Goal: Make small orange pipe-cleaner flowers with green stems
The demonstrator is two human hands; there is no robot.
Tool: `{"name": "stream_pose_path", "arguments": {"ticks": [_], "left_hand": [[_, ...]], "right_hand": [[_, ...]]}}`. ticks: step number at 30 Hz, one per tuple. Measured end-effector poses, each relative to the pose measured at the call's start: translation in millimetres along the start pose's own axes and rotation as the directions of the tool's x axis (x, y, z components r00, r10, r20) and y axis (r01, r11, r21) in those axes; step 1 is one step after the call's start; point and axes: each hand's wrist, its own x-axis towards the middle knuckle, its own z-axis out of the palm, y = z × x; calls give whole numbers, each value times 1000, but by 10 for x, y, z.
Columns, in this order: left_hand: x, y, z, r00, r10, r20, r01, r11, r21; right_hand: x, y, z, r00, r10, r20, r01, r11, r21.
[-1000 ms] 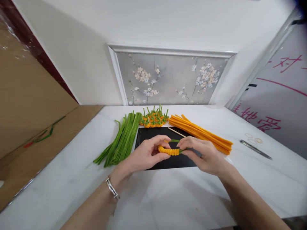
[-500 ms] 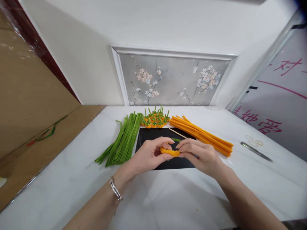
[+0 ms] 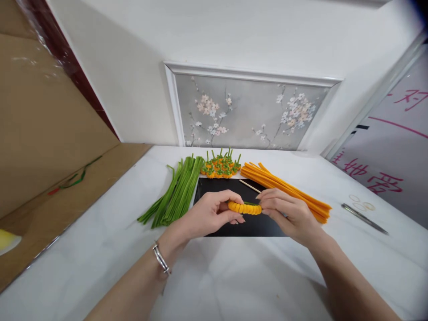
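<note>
My left hand (image 3: 214, 211) pinches one end of a coiled orange pipe cleaner (image 3: 245, 208), which curves in a short ribbed arc. At its other end the fingertips of my right hand (image 3: 289, 211) are closed together. A bit of green shows along the coil's upper edge. Both hands are above a black mat (image 3: 247, 229). Behind the mat stands a cluster of small orange pipe-cleaner pumpkins (image 3: 220, 168) with green stems.
Green pipe cleaners (image 3: 180, 191) lie bundled on the left, orange pipe cleaners (image 3: 287, 189) on the right. A thin wooden stick (image 3: 249, 185) rests on the mat. Tweezers (image 3: 364, 218) and several clear rings (image 3: 359, 203) are at far right. A cardboard box (image 3: 60, 178) borders the left.
The orange coil now shows more of its length between my hands, and my right hand has shifted right to its end. The whole view has moved slightly.
</note>
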Motion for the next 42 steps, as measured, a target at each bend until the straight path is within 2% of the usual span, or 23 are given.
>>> {"name": "stream_pose_path", "arguments": {"ticks": [6,10,17,24,31,36,42], "left_hand": [[-3,7,30,998,9,-66,-12,999,-53],[8,-7,46,994,13,-108,-15,1000,-18],[8,-42,62,997,19,-77,-18,1000,6],[15,-52,85,998,3,-55,-6,999,-40],[25,-1,66,998,-24,-62,12,980,-196],[16,42,53,997,-47,-62,37,988,-147],[14,-33,52,993,-36,-114,21,991,-134]], "right_hand": [[-9,-52,-14,999,39,-11,-39,999,24],[-10,-56,6,999,-34,-7,35,998,46],[-5,-73,55,997,-71,39,70,997,16],[-20,-115,75,999,34,9,-34,999,-3],[-4,-90,15,999,-39,-9,39,999,-25],[-21,-28,-1,998,-69,-11,69,998,8],[-44,4,-3,997,-79,-25,79,997,2]]}}
